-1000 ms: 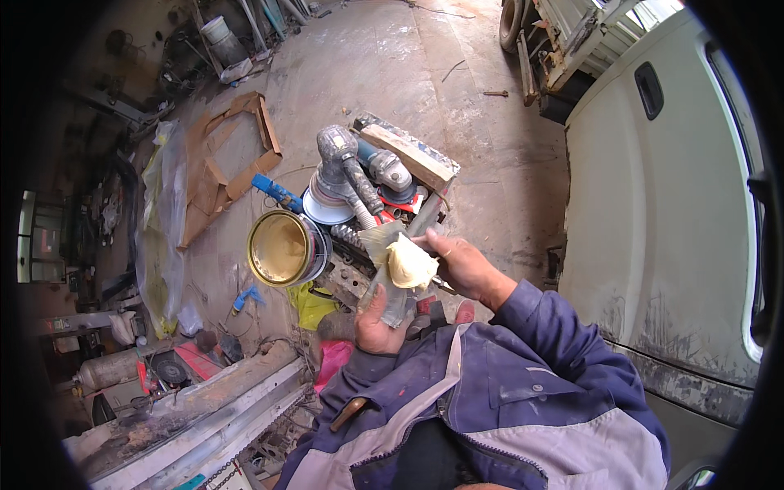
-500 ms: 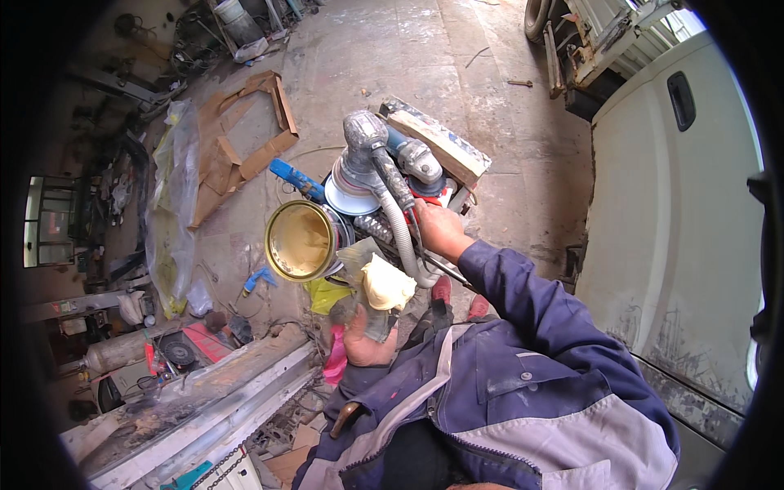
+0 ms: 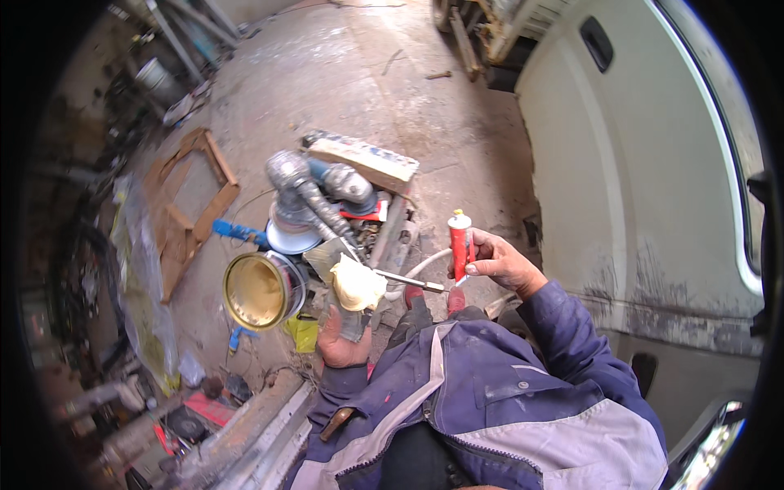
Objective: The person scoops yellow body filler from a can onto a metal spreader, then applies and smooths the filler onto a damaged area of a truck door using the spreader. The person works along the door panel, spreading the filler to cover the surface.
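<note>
My left hand [image 3: 342, 345] is closed around a flat grey plate [image 3: 322, 255], which carries a thick lump of cream-coloured filler paste [image 3: 358, 284]. A red tube [image 3: 460, 243] with a pale top and a small yellow tip stands upright in the fingers of my right hand [image 3: 508, 265], to the right of the paste. Left of the plate is an open tin [image 3: 258, 291] tilted toward me, its inside coated with similar paste. Just beyond the plate lie a dusty sander [image 3: 294, 192] with a round pad and an angle grinder [image 3: 347, 183].
A whitish block [image 3: 367, 163] lies behind the power tools. On the right stands a pale vehicle panel [image 3: 588, 188] with scuffed paint. Cut cardboard [image 3: 219, 159] and plastic sheeting [image 3: 147, 269] lie on the floor at left. A long metal beam [image 3: 261, 429] runs along the lower left.
My right hand has come away from the pile of tools and moved right, and now holds up the red tube. The left hand still holds the plate with paste. The whole view has shifted.
</note>
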